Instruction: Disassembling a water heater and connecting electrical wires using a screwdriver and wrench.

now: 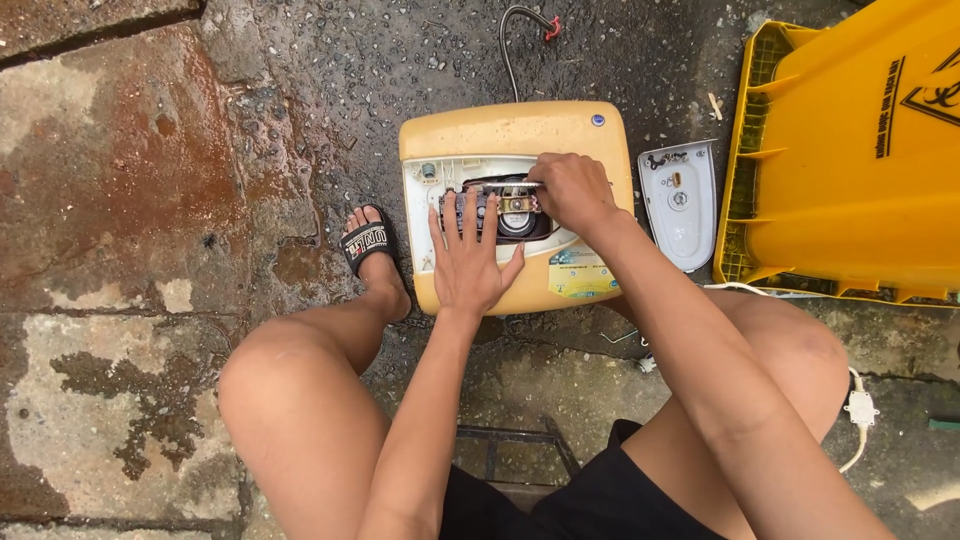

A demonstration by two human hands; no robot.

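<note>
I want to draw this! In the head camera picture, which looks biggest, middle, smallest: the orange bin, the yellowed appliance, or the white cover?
1. Orange bin, partly cut off by the frame
2. Yellowed appliance
3. White cover

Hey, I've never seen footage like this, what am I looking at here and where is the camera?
The camera sits on a person's head and looks down, so you see their own knees, arms and hands. They squat on wet stone and asphalt ground. In front lies a yellowed appliance casing with an opening that shows a small motor. The left hand rests flat on the casing beside the opening. The right hand reaches into it and seems to grip a thin tool, though that is hard to tell. A white cover lies to the right, next to a yellow plastic bin.
</note>
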